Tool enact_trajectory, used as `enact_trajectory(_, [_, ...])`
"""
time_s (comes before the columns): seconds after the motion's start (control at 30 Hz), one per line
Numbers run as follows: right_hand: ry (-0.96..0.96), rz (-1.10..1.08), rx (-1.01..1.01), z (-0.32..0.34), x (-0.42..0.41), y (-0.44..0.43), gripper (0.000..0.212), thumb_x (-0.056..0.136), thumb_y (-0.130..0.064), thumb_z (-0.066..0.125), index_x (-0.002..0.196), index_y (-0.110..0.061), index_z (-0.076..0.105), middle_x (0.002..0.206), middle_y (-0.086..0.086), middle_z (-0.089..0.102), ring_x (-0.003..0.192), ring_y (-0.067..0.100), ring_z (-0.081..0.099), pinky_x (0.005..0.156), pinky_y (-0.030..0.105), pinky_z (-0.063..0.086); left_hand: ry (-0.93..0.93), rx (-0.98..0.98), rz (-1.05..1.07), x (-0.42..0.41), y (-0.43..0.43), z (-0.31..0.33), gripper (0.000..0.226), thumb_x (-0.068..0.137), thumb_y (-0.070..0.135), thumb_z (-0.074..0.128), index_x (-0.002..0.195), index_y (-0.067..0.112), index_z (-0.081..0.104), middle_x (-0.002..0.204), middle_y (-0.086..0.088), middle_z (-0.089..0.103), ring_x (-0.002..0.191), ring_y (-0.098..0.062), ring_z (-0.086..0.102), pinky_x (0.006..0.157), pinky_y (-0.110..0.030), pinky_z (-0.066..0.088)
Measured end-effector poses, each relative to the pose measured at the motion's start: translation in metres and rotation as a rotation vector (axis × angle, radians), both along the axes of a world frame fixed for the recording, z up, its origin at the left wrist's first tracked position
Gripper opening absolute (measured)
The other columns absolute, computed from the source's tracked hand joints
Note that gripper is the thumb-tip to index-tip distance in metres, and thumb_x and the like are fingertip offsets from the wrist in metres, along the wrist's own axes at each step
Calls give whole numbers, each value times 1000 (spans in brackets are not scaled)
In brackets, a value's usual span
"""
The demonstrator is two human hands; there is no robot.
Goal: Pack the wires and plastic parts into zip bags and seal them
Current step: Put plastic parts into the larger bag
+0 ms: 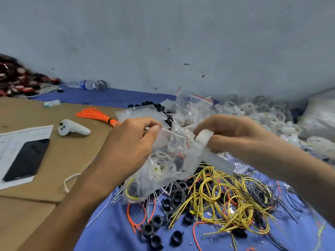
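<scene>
My left hand (130,142) pinches the open mouth of a clear zip bag (163,171) that holds yellow, orange and white wires and a small white part. My right hand (230,133) grips a translucent white plastic part (201,142) right at the bag's mouth. Below the bag, loose yellow wire coils (226,198), orange wires (139,212), black wires (261,194) and black plastic rings (155,230) lie on the blue cloth (108,232).
Empty zip bags (197,104) and a heap of clear plastic parts (262,109) lie behind the hands. On the cardboard (59,160) at left sit a phone (27,158) on paper, a white controller (72,130) and an orange wire bundle (96,115). A wall stands behind.
</scene>
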State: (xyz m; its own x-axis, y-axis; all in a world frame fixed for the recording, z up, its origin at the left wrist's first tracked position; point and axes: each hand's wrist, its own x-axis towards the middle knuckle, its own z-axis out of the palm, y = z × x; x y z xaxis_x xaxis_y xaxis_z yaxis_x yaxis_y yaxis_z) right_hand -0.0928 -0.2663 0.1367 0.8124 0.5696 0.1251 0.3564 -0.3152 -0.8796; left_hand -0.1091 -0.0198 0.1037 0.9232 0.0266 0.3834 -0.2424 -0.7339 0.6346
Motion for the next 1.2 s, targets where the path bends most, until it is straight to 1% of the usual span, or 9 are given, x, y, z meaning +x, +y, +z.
enact_trajectory(0.13, [99, 12, 263, 10, 2, -5, 19, 76, -10, 68, 93, -17, 74, 90, 12, 64, 83, 17, 66, 81, 27, 57, 14, 14, -19, 0, 1, 3, 17, 98, 36, 57, 95, 35, 73, 58, -1, 64, 48, -12, 51, 47, -21, 33])
enact_trajectory(0.23, [247, 36, 477, 13, -2, 8, 18, 74, -1, 62, 81, -14, 73, 81, 11, 66, 78, 15, 68, 75, 25, 58, 34, 30, -27, 1, -4, 5, 32, 97, 33, 55, 67, 44, 61, 49, 4, 54, 42, -10, 42, 44, -21, 27])
enact_trajectory(0.3, [129, -7, 324, 10, -4, 16, 12, 77, -5, 66, 83, -15, 71, 79, 16, 62, 76, 15, 64, 74, 30, 59, 44, 35, -15, 3, -4, 4, 35, 98, 28, 55, 65, 38, 60, 47, 4, 50, 41, -11, 38, 43, -21, 26])
enact_trajectory(0.4, [-397, -216, -335, -1, -2, 18, 18, 83, -29, 70, 101, -33, 68, 74, -14, 64, 70, 2, 60, 69, 27, 50, 34, -17, -37, 4, 0, 1, 19, 100, 28, 55, 90, 32, 71, 43, 10, 49, 38, -8, 40, 42, -17, 29])
enact_trajectory(0.53, [-501, -244, -621, -9, -6, 24, 32, 87, -52, 61, 117, -43, 63, 89, -27, 65, 81, -1, 60, 72, 26, 45, -4, 0, -45, 3, 4, 0, 18, 100, 34, 56, 103, 32, 74, 44, 15, 49, 42, -5, 44, 43, -16, 30])
enact_trajectory(0.7, [-457, -247, -372, -16, -3, 28, 29, 87, -48, 65, 115, -45, 58, 89, -25, 64, 81, -6, 57, 64, 17, 41, -16, 25, -64, 0, 0, 0, 17, 99, 34, 57, 102, 33, 74, 47, 13, 50, 43, -7, 44, 45, -19, 31])
enact_trajectory(0.83, [-586, -265, -549, -19, 9, 38, 51, 84, -64, 57, 129, -47, 41, 98, -22, 47, 78, -6, 47, 64, 21, 34, -23, 54, -101, -2, 2, 3, 17, 99, 34, 57, 102, 34, 74, 47, 10, 51, 42, -8, 43, 46, -20, 33])
enact_trajectory(1.0, [-448, -179, -618, -11, 39, 57, 14, 97, -35, 57, 95, -30, 69, 56, -16, 58, 55, 0, 57, 50, 18, 37, -8, 107, -173, -2, 21, 16, 12, 95, 37, 62, 96, 35, 74, 45, 13, 49, 43, -7, 41, 46, -19, 31])
enact_trajectory(1.2, [-263, -159, -233, 14, 50, 74, 14, 88, -15, 61, 91, -21, 73, 55, -2, 69, 41, 5, 54, 40, 19, 43, 414, 441, -199, -16, 75, 31, 18, 74, 49, 67, 90, 48, 59, 63, 17, 64, 53, -2, 54, 55, -28, 42])
